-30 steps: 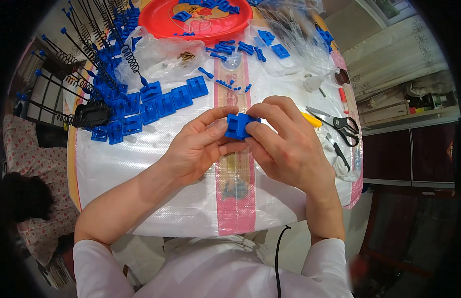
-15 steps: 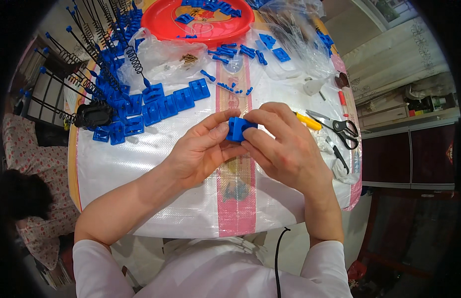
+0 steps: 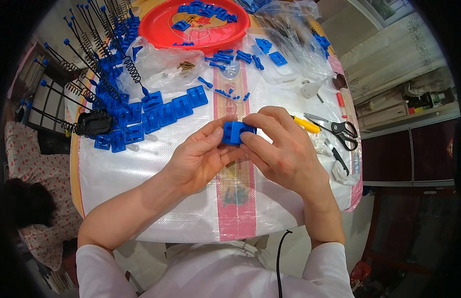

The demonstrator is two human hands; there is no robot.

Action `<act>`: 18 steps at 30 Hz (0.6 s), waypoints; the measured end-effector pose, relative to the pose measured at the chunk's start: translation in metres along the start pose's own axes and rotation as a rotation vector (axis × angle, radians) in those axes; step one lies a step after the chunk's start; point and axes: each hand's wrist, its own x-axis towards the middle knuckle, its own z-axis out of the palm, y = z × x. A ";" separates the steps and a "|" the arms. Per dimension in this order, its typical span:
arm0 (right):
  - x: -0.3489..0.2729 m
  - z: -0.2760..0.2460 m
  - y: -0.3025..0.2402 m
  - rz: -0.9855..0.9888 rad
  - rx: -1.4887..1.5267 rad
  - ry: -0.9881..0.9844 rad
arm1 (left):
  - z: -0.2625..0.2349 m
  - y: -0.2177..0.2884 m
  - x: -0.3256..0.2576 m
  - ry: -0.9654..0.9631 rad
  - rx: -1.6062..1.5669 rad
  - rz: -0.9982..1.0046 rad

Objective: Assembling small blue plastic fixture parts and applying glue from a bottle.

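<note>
Between my two hands, above the middle of the table, is a small blue plastic block-like part (image 3: 234,132). My left hand (image 3: 196,155) grips its left side with thumb and fingers. On its right side the fingers of my right hand (image 3: 280,149) are closed, covering part of it. Beyond my left hand several blue plastic bases (image 3: 167,113) lie in a slanting row. Small blue pegs (image 3: 230,94) and a blue dumbbell-shaped piece (image 3: 205,82) lie past the held part.
A red basin (image 3: 191,37) with blue parts stands at the far side. Blue bases with upright black springs (image 3: 132,72) crowd the far left. Brass screws (image 3: 186,65) lie on a plastic bag. At right are scissors (image 3: 335,125), a yellow-handled tool (image 3: 306,124) and a black-handled knife (image 3: 338,155).
My view has shifted slightly. Both hands keep hold of the blue part, which has turned a little and shows more of its slotted side.
</note>
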 end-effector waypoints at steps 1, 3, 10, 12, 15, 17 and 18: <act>0.000 0.000 0.000 0.000 -0.002 0.001 | 0.001 0.000 0.000 0.008 -0.022 -0.001; 0.000 0.001 0.000 -0.002 -0.003 0.003 | 0.003 0.000 0.001 0.027 -0.066 0.001; -0.003 0.001 0.004 -0.014 -0.010 0.020 | 0.003 0.000 0.001 0.017 0.068 -0.027; -0.004 0.001 0.007 -0.032 0.009 0.056 | 0.001 -0.002 0.001 0.023 0.097 -0.014; -0.002 -0.009 0.009 0.059 0.100 0.132 | 0.001 -0.002 0.000 0.050 0.064 0.009; -0.001 -0.015 0.017 0.053 0.064 0.200 | 0.000 0.000 0.001 0.042 0.091 -0.007; -0.003 -0.017 0.021 0.062 0.044 0.234 | 0.000 0.000 0.002 0.035 0.106 -0.017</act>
